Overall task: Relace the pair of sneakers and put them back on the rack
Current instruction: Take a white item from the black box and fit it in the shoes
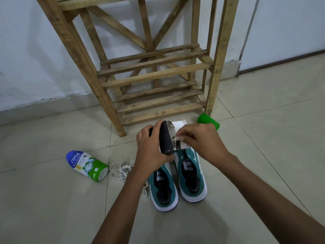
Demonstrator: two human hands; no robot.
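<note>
Left hand: the left hand (152,150) is curled round a dark, flat, insole-like piece (166,140), held up over the shoes; what the piece is cannot be told for sure
Right hand: the right hand (198,141) pinches a torn white paper backing (179,136) at the piece's edge, its fingertips partly hidden behind the paper
Sneakers: the teal sneakers (177,180) stand side by side on the tiled floor (246,155) in front of the rack, toes hidden by the hands, no laces in them
Laces: white laces (121,170) lie loose just left of the shoes, partly behind the left forearm
Rack: the wooden rack (154,74) stands against the wall, top cut off
Others: a powder bottle (87,166) lies left; a green object (208,121) by the rack's leg, partly hidden
</note>
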